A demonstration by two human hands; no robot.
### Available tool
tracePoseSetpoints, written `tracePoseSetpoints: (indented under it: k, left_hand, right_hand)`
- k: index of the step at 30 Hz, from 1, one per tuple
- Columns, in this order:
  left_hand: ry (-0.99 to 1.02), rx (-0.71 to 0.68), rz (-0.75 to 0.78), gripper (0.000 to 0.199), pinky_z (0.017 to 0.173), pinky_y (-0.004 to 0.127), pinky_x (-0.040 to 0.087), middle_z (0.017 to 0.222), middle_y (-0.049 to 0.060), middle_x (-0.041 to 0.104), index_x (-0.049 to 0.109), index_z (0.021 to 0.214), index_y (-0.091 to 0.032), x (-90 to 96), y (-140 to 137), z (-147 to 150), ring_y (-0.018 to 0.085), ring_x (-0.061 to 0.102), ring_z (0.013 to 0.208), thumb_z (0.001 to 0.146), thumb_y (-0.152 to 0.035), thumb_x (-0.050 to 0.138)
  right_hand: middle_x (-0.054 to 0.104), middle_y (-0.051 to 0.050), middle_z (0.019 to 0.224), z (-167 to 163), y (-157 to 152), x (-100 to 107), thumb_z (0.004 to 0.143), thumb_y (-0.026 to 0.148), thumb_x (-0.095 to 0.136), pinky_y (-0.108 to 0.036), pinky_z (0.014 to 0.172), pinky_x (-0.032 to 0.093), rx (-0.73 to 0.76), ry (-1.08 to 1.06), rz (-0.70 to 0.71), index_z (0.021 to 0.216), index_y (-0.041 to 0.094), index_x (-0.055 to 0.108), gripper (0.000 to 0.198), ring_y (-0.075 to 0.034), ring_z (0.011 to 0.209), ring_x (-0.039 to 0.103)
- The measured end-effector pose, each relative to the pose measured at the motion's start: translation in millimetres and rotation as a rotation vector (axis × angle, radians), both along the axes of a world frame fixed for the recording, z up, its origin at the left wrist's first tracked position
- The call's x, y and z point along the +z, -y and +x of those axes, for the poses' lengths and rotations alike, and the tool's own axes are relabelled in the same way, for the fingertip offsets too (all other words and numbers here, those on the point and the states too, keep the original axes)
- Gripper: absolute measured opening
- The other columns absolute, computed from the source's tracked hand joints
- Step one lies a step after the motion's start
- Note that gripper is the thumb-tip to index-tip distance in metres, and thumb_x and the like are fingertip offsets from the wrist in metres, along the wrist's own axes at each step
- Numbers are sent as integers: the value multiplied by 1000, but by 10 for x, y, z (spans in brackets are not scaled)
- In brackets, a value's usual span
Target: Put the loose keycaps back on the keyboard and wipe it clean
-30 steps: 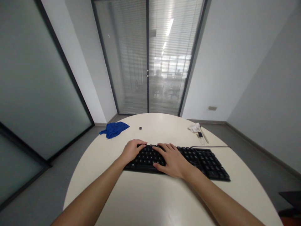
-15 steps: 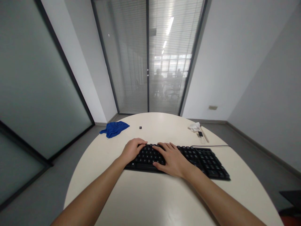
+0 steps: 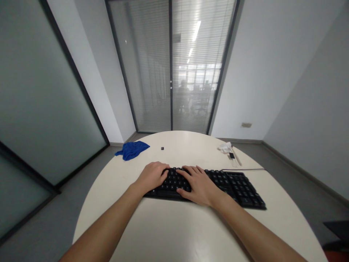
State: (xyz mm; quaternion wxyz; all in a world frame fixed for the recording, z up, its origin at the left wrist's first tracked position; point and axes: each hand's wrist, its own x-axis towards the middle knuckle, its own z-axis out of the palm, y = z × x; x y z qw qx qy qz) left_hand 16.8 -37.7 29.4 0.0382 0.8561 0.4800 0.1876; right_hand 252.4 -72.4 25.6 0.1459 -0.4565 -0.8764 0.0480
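Observation:
A black keyboard (image 3: 174, 185) lies flat on the pale round table, its number pad toward the right. Over its left end rests my left hand (image 3: 152, 176), palm down, with the thumb apart over the keys and the fingers reaching toward the far edge. Those fingers are partly hidden behind the hand. My right hand (image 3: 200, 185) lies on the middle keys with its fingers spread, the thumb near the keyboard's front edge. Neither hand grips anything visible. Beyond the keyboard sits a tiny black square piece (image 3: 162, 148), possibly a keycap.
A crumpled blue cloth (image 3: 134, 150) is at the table's far left. Toward the far right are a white crumpled tissue (image 3: 225, 147), a small black item (image 3: 231, 155) and a pale stick (image 3: 236, 156). A dark cable (image 3: 245, 169) runs behind the keyboard to the table's right edge.
My left hand has shifted slightly and its thumb has drawn down a little over the keys. The right hand stays practically in place on the keyboard.

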Motion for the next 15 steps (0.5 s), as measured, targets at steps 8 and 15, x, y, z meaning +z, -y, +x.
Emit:
tracePoseSetpoints:
  k: [8,15]
  left_hand:
    - [5,-59,-19,31,105,37,45,126,4,70,73,115,-25,48,62,9,24,63,116,94,-27,50]
    - [56,-3,-82,26,100,37,47,114,6,74,76,106,-27,77,64,44,27,66,110,91,-32,55]
  right_hand:
    - [49,-12,147,-1,13,21,88,61,56,-56,116,24,4,-6,-3,146,27,48,67,-33,132,45]
    - [51,-12,145,-6,11,35,87,61,56,-56,115,25,4,-2,1,145,27,48,68,-34,131,46]
